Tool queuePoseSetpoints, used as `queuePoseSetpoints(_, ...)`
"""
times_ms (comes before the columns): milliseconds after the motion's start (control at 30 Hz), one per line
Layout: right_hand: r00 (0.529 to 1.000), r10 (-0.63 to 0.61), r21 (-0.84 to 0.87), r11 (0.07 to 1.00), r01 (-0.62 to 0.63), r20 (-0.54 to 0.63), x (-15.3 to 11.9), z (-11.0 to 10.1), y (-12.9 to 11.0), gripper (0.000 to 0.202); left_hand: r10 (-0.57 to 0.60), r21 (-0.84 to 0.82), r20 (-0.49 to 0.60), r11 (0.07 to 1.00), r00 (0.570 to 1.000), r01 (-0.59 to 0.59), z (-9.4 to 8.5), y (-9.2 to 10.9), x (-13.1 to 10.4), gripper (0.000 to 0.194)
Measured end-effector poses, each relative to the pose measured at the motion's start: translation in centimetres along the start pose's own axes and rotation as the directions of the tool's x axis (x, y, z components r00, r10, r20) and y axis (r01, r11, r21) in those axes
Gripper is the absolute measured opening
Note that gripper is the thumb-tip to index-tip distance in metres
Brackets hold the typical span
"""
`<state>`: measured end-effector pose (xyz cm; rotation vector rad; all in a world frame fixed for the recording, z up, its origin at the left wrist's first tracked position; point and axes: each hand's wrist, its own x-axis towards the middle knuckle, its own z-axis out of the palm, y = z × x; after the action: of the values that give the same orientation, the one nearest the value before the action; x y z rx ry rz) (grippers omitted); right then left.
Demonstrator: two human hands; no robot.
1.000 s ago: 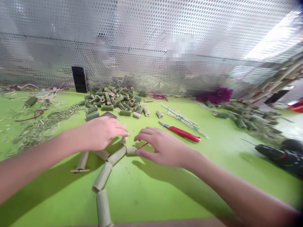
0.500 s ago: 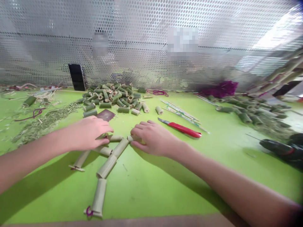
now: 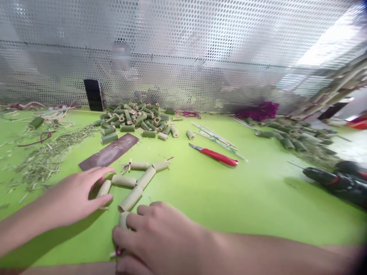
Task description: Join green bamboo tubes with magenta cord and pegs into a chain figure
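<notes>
Pale bamboo tubes form a branching figure on the green table, with a middle tube (image 3: 146,178) and a lower body tube (image 3: 130,198). My left hand (image 3: 82,194) has its thumb and fingers spread around the left end tube (image 3: 104,188), partly hiding it. My right hand (image 3: 151,233) is closed over the bottom tube (image 3: 124,219), whose lower part it covers; purple cord (image 3: 118,251) shows beside its fingers. Two upper tubes, one at left (image 3: 139,165) and one at right (image 3: 161,165), lie untouched with cord at their outer ends.
Behind are a pile of green bamboo pieces (image 3: 137,116), a phone (image 3: 93,94) and a brown strip (image 3: 110,152). A red-handled knife (image 3: 219,157) and thin sticks (image 3: 215,136) lie right of centre. A dark tool (image 3: 329,179) sits far right; shavings (image 3: 65,145) cover the left.
My right hand has moved from the upper right tube down to the bottom tube. My left hand has moved down and left, uncovering the upper left tube and the brown strip.
</notes>
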<state>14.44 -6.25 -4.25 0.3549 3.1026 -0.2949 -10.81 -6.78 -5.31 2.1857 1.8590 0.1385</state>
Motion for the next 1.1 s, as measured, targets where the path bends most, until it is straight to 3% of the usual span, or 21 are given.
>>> queuePoseSetpoints(200,0.999,-0.029,-0.032,0.999,0.028,-0.034,-4.0,-1.1,2.4,0.039,0.107,-0.104,-0.008,0.989,0.994,-0.107,1.9,1.5,-1.8,0.060)
queuePoseSetpoints(300,0.999,-0.013,-0.002,1.000,0.013,-0.050,-6.3,-2.4,3.8,0.033,0.132,-0.108,-0.006,0.985,0.991,-0.131,1.2,2.2,-1.7,0.061)
queuePoseSetpoints(467,0.945,0.232,0.000,0.971,-0.239,-0.231,-5.4,-4.3,8.4,0.031,0.099,-0.045,0.004,0.994,0.995,-0.098,-2.4,2.9,3.0,0.059)
queuePoseSetpoints(600,0.953,0.277,-0.102,0.952,-0.290,-0.126,-2.3,-4.5,11.8,0.037,0.267,0.051,-0.046,0.963,0.963,-0.264,-2.4,3.8,8.0,0.051)
queuePoseSetpoints(700,0.960,0.279,-0.122,0.952,-0.279,-0.022,-1.3,-4.1,12.6,0.022,0.360,0.082,-0.026,0.930,0.932,-0.357,-1.0,4.4,9.8,0.041)
queuePoseSetpoints(800,0.924,0.381,-0.112,0.917,-0.382,-0.031,-1.5,-3.8,12.3,0.023,0.355,0.079,-0.018,0.933,0.935,-0.352,-0.3,4.8,9.4,0.037)
queuePoseSetpoints(900,0.893,0.447,-0.058,0.892,-0.449,-0.041,-2.2,-3.8,11.7,0.033,0.283,0.079,0.004,0.956,0.959,-0.282,-0.6,4.5,7.9,0.047)
queuePoseSetpoints(1000,0.880,0.468,0.043,0.883,-0.466,-0.077,-2.8,-4.0,11.9,0.044,0.200,0.057,0.026,0.978,0.979,-0.202,-1.5,3.3,6.6,0.058)
queuePoseSetpoints(1100,0.825,0.536,0.104,0.844,-0.526,-0.178,-3.5,-4.0,13.2,0.047,0.134,0.000,-0.038,0.991,0.990,-0.135,-2.3,1.6,5.6,0.065)
